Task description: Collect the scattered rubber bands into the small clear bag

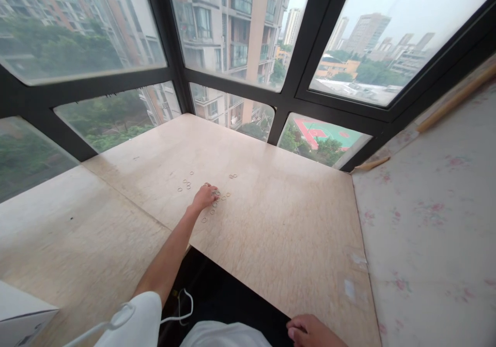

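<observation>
My left hand (204, 197) reaches out over the wooden tabletop (271, 212), its fingers bent and drawn together on small thin rings (216, 194) at the fingertips. How many of them it grips is hard to make out. A short line of loose rings (212, 212) runs from beneath the fingers toward me. Left of the hand lies a scattered group of rings (188, 184), and a few more rings (228, 195) are just to its right. Farther back sits a small cluster of rings (233, 176). At the table's near edge, my right hand (310, 330) is curled closed, with nothing visible in it.
Dark-framed windows (232, 96) border the far side. A flowered wall (422, 223) closes off the right. A white box (23, 313) stands at the lower left, and a white cable (188, 305) hangs in the dark gap before me. A seam (127, 198) crosses the tabletop.
</observation>
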Demonstrator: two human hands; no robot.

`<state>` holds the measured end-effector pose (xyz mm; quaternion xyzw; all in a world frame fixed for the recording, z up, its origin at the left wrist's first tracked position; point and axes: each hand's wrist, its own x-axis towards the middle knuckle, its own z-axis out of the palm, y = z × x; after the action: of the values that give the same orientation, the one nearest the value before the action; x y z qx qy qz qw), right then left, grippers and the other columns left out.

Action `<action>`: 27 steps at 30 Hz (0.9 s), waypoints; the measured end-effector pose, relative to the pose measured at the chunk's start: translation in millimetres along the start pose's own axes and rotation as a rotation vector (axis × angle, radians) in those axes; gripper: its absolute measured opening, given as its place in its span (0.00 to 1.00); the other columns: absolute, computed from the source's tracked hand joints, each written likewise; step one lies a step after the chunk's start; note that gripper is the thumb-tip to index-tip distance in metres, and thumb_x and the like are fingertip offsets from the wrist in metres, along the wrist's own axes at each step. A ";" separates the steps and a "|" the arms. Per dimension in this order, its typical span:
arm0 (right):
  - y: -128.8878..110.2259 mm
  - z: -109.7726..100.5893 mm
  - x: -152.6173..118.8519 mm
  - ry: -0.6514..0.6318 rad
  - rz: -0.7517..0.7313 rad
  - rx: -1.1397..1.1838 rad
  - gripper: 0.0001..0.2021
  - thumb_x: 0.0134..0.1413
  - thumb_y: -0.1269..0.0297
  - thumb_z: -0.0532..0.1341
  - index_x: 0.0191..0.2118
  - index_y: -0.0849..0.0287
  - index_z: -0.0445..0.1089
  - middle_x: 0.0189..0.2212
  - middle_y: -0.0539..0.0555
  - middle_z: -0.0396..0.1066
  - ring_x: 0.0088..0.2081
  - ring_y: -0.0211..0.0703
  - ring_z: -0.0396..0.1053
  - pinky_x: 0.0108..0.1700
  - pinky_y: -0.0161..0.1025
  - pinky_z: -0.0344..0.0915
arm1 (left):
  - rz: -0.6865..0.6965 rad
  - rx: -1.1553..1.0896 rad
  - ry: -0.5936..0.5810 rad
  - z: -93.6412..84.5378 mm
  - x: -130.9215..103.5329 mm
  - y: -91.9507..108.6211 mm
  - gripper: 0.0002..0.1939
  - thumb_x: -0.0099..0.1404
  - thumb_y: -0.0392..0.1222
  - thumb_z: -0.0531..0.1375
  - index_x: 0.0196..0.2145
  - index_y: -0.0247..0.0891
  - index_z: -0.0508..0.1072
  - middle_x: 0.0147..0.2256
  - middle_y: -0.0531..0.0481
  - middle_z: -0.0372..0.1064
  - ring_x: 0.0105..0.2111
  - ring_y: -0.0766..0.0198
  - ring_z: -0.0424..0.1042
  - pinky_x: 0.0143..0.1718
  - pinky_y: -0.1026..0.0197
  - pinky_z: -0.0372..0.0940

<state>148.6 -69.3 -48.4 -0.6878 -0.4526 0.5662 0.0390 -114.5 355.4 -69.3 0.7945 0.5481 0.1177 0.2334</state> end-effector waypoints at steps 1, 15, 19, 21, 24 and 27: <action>-5.3 -3.1 -0.1 -0.037 -0.002 -0.005 0.14 0.53 0.56 0.55 0.29 0.57 0.74 0.28 0.52 0.74 0.33 0.41 0.71 0.33 0.32 0.61 | -0.007 -0.015 -0.005 2.4 -1.2 2.2 0.13 0.55 0.38 0.62 0.40 0.40 0.75 0.44 0.45 0.67 0.40 0.60 0.70 0.42 0.64 0.62; -50.1 -2.0 26.3 -0.176 -0.025 0.122 0.10 0.51 0.65 0.55 0.32 0.61 0.73 0.32 0.53 0.74 0.32 0.38 0.74 0.25 0.26 0.58 | -0.091 -0.411 0.071 -13.7 22.8 9.7 0.06 0.54 0.37 0.61 0.32 0.34 0.74 0.30 0.48 0.73 0.31 0.63 0.72 0.33 0.64 0.67; -52.7 4.3 35.8 -0.173 -0.057 0.173 0.10 0.54 0.64 0.55 0.34 0.61 0.73 0.33 0.54 0.74 0.34 0.38 0.74 0.26 0.27 0.60 | -0.201 -0.535 0.176 -26.1 54.4 14.6 0.13 0.60 0.40 0.56 0.41 0.30 0.71 0.34 0.44 0.73 0.30 0.66 0.73 0.27 0.68 0.67; -50.9 6.6 39.0 -0.176 -0.051 0.201 0.11 0.55 0.63 0.55 0.35 0.61 0.73 0.36 0.54 0.75 0.34 0.38 0.75 0.27 0.27 0.62 | -0.267 -0.551 0.238 -31.8 66.9 14.1 0.14 0.64 0.39 0.52 0.45 0.29 0.68 0.37 0.42 0.71 0.30 0.67 0.73 0.26 0.70 0.66; -47.5 8.3 40.7 -0.182 -0.059 0.241 0.12 0.56 0.61 0.55 0.37 0.61 0.72 0.39 0.56 0.74 0.35 0.38 0.75 0.28 0.27 0.63 | -0.327 -0.504 0.268 -35.1 72.2 9.6 0.16 0.65 0.39 0.49 0.47 0.29 0.66 0.40 0.39 0.70 0.31 0.66 0.73 0.25 0.69 0.65; -47.0 8.2 39.8 -0.188 -0.050 0.275 0.13 0.57 0.59 0.55 0.39 0.62 0.71 0.40 0.57 0.74 0.35 0.38 0.75 0.29 0.27 0.64 | -0.283 -0.398 0.206 -28.4 60.1 7.9 0.16 0.63 0.43 0.53 0.44 0.31 0.69 0.39 0.41 0.71 0.34 0.62 0.72 0.30 0.65 0.65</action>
<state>112.8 -18.9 -54.3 -0.6086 -0.3894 0.6835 0.1045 -98.3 415.6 -45.0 0.6320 0.6408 0.2698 0.3423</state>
